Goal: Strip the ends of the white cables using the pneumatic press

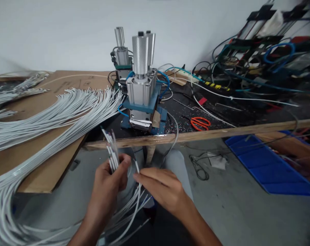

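My left hand (111, 174) is closed around a small bunch of white cables (112, 150), their ends pointing up past the fingers. Just to its right, my right hand (162, 188) pinches a single white cable (137, 166) near its tip. That cable's length trails down between my arms. Below the hands hang more loose cable ends (142, 201). Both hands are held in front of the bench edge, below a pneumatic press (142, 89) with silver cylinders on a blue base.
Thick bundles of white cables (67, 133) lie over cardboard (39, 177) on the left. Orange-handled scissors (200, 123) rest near the wooden bench edge (221, 132). Tangled hoses and equipment (262, 61) fill the right back. A blue bin (260, 164) stands below the bench.
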`<state>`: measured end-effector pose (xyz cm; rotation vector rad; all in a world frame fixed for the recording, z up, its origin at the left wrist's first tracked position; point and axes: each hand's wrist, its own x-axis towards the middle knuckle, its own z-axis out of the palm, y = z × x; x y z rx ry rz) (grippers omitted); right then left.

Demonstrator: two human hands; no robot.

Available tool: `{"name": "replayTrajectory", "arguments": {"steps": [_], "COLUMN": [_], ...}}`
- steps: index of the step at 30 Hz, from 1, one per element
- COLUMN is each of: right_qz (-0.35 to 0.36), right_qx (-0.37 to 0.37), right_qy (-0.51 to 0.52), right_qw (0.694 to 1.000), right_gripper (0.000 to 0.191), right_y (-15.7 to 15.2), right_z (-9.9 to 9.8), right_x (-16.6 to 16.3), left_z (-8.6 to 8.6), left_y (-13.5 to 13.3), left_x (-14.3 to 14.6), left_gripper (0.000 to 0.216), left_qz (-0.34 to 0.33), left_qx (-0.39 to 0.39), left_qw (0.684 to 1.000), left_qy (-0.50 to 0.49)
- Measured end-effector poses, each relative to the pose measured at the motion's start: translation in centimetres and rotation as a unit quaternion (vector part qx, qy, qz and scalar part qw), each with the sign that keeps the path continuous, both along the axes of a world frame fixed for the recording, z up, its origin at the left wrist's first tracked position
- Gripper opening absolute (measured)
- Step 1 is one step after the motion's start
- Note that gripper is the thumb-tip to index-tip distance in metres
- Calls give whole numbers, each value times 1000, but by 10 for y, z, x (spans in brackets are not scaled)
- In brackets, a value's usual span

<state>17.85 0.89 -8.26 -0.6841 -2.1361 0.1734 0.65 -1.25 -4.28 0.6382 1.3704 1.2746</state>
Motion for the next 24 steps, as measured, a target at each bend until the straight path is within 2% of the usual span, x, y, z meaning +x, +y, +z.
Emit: {"name": "replayTrajectory", "arguments": {"steps": [3,5,8,11,13,19,24], "right_qz": [-78,-146,-202,-231,-245,-289,-306], "right_qx": [30,52,79,95,99,110,109], "right_qy": [50,72,79,70,62,23,1], "right_qw": [995,985,973,966,962,951,946], "right_gripper": [26,26,26,26,27,28,31], "right_y": [25,42,60,68,70,72,75], "right_z": [-1,-4,-8,-11,-11,-12,-11], "right_x": [-12,-21,-34,-41,-43,-49,-51], "left_z": [20,33,44,48,48,47,45], "left_y": [6,7,8,9,10,14,16], "left_x": [1,3,6,8,9,7,7], "left_gripper": [37,30,29,37,42,41,48], "left_qz": [136,185,187,208,222,210,221], "left_qx": [98,132,132,127,122,131,108], "left_qw": [986,974,973,970,967,968,968], "left_qy": [17,12,-9,-16,-22,-33,-42]}}
